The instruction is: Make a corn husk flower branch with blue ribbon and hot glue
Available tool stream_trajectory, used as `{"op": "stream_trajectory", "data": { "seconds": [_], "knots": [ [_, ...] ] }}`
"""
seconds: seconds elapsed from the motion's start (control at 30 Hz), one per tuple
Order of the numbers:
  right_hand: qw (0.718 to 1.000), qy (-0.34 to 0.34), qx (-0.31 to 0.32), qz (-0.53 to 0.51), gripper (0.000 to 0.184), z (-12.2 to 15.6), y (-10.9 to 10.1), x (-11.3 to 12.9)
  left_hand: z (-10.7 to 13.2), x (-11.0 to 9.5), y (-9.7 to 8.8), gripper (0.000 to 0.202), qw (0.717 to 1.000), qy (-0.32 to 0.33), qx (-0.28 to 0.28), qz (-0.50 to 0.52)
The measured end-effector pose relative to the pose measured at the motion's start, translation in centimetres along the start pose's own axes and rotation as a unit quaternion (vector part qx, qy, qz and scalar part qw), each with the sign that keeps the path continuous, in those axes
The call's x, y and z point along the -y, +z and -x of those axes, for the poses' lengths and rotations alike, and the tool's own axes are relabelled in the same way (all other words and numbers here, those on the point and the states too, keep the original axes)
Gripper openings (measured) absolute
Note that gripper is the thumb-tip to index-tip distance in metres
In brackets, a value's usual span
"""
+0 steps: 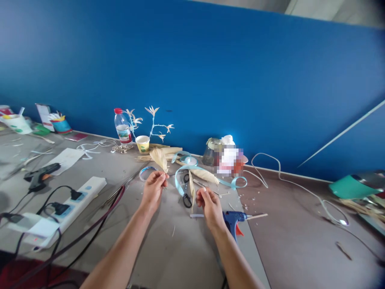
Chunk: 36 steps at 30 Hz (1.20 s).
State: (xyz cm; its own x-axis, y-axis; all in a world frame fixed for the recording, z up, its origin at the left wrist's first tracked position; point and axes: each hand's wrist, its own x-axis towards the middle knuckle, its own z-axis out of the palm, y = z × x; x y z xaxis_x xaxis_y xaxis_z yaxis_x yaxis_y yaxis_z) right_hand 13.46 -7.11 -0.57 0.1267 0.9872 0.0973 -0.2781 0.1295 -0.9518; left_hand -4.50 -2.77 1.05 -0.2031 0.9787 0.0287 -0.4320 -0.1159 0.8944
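My left hand (152, 192) pinches the narrow end of a pale, fan-shaped dried husk (159, 157), its wide end spreading upward. My right hand (211, 206) is closed, thumb against fingertips, a short way to the right; whatever thin thing it may hold is too small to make out. Between the hands lie black-handled scissors (187, 200), a narrow husk strip (191, 187) and a curling light-blue ribbon (179, 184). A larger husk piece (206, 175) rests behind the right hand. Beside the right wrist lies a blue glue gun (234, 220), partly hidden by it.
A yellow paper cup (142, 143) with husk-flower stems stands beside a red-capped bottle (122, 126) near the blue partition (192, 72). On the left are a white power strip (80, 206), trailing cords and a black glue gun (40, 176). A glass jar (209, 152) stands behind the husks.
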Motion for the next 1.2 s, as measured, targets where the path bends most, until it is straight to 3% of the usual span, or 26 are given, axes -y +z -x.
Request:
{"op": "stream_trajectory", "data": {
  "seconds": [0.2, 0.37, 0.43, 0.5, 0.6, 0.7, 0.83, 0.93, 1.1, 1.2],
  "knots": [
    [1.000, -0.017, 0.000, -0.001, 0.029, -0.1, 0.0, 0.8, -1.0, 0.8, -0.8, 0.029, 0.998, 0.026, -0.064, -0.011],
    [0.999, -0.021, -0.007, 0.028, 0.023, 0.6, -0.2, 3.7, -1.6, 1.3, -1.5, 0.025, 0.985, 0.037, -0.087, -0.146],
    [0.999, -0.023, -0.002, 0.047, 0.021, 0.9, -0.4, 5.1, -1.5, 1.4, -1.5, 0.020, 0.970, 0.028, -0.042, -0.238],
    [0.997, -0.037, -0.003, 0.071, 0.020, 0.9, -0.6, 6.5, -1.1, 1.6, -1.3, 0.014, 0.942, 0.039, 0.044, -0.330],
    [0.988, -0.072, -0.028, 0.136, 0.021, -0.1, -1.0, 8.2, -0.3, 1.9, -0.8, 0.016, 0.883, 0.117, 0.172, -0.420],
    [0.958, -0.098, -0.040, 0.268, 0.022, -2.0, -1.1, 8.5, 0.0, 2.2, -0.7, 0.019, 0.849, 0.186, 0.188, -0.458],
    [0.857, -0.078, 0.047, 0.507, 0.017, -4.5, -0.5, 6.1, -0.6, 2.9, -1.2, 0.023, 0.860, 0.156, 0.106, -0.473],
    [0.807, -0.056, 0.088, 0.581, 0.014, -5.6, 0.6, 3.4, -1.0, 3.1, -1.5, 0.024, 0.858, 0.156, 0.080, -0.483],
    [0.796, -0.095, 0.164, 0.575, 0.023, -7.7, 4.2, 1.5, 0.6, 3.2, -0.7, 0.024, 0.811, 0.203, 0.142, -0.531],
    [0.782, -0.110, 0.221, 0.572, 0.025, -9.5, 7.0, 1.5, 2.1, 3.7, 0.1, 0.024, 0.756, 0.236, 0.272, -0.547]
  ]
}}
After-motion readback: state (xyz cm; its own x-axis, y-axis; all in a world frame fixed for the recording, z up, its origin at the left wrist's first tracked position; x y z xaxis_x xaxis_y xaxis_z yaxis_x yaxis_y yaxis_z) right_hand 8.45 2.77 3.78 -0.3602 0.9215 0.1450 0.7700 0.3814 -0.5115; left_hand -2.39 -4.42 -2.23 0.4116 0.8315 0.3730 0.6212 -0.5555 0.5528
